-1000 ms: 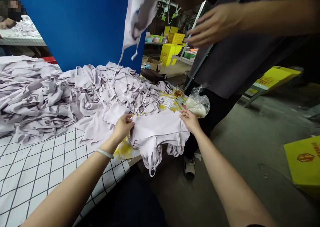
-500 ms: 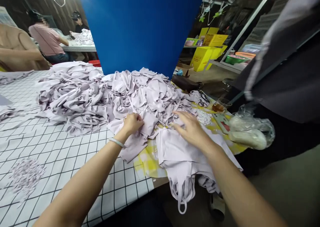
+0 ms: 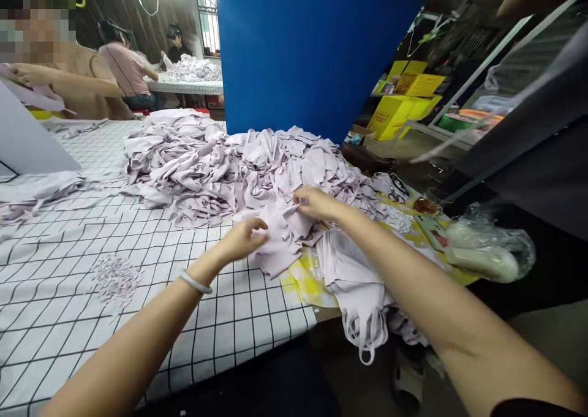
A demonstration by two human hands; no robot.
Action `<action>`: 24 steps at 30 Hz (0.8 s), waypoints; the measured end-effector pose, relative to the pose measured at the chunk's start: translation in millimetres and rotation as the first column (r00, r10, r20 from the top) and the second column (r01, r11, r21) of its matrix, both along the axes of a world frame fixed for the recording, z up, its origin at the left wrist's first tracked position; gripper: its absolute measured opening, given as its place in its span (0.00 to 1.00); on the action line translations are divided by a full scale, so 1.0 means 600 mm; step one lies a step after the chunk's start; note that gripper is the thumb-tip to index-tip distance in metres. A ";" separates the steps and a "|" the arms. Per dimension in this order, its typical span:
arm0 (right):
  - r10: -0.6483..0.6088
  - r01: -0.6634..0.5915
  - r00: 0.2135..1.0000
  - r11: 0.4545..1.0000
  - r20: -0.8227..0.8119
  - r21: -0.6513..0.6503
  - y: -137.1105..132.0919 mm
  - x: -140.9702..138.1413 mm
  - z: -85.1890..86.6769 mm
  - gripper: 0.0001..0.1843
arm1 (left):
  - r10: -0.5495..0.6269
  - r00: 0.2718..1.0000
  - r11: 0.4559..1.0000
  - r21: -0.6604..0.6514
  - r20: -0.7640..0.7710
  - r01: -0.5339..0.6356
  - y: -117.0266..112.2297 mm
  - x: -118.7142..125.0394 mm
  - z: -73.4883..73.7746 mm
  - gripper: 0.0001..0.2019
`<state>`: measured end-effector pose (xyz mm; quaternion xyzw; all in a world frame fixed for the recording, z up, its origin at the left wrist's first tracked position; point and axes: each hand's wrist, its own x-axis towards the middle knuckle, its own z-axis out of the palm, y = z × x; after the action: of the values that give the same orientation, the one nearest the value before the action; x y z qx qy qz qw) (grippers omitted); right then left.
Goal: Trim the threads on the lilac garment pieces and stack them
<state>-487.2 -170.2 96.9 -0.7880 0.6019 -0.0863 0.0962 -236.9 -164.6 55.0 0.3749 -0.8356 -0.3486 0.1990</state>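
Note:
A pale lilac garment (image 3: 275, 239) lies partly on the grid-patterned cloth in front of a big heap of the same fabric (image 3: 197, 166). My right hand (image 3: 316, 202) reaches across to it, fingertips pinched on its upper edge. At its left side is my left hand (image 3: 241, 240), wearing a pale bangle; a gap shows between its curled fingers and thumb, with nothing visibly held. A stack of strapped lilac garments (image 3: 353, 270) rests to the right under my right forearm, its straps hanging over the table's front edge.
A blue panel (image 3: 312, 56) stands behind the heap. Small fabric scraps (image 3: 117, 279) lie on the left. To the right are a phone (image 3: 432, 232), a glass of brown drink (image 3: 427, 206) and a plastic bag (image 3: 489, 245). A co-worker (image 3: 78, 77) sits at far left.
My right hand has moved left from above the strapped stack onto the garment's upper edge. My left hand has drawn back off that garment and opened. The view has turned left.

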 end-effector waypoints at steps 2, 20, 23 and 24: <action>-0.023 0.043 0.988 0.991 0.155 -0.127 0.011 -0.013 0.034 0.05 | -0.127 0.986 0.980 -0.142 0.105 0.142 0.028 -0.011 -0.047 0.24; 0.178 0.291 0.820 0.688 0.543 -0.665 0.129 0.138 0.303 0.02 | -0.071 0.813 0.993 0.037 -0.577 0.112 0.042 -0.025 0.138 0.22; 0.221 0.367 0.764 0.624 0.606 -0.691 0.178 0.137 0.308 0.03 | 0.022 0.788 0.942 0.278 -0.615 0.190 0.082 0.030 0.132 0.07; 0.220 0.400 0.732 0.629 0.645 -0.667 0.196 0.133 0.307 0.04 | 0.044 0.770 0.902 0.356 -0.636 0.243 0.096 0.060 0.137 0.07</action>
<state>-407.6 -52.4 281.1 -0.6284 0.4687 -0.6192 -0.0439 -200.9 -107.0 137.2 0.2241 -0.6446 -0.6347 0.3626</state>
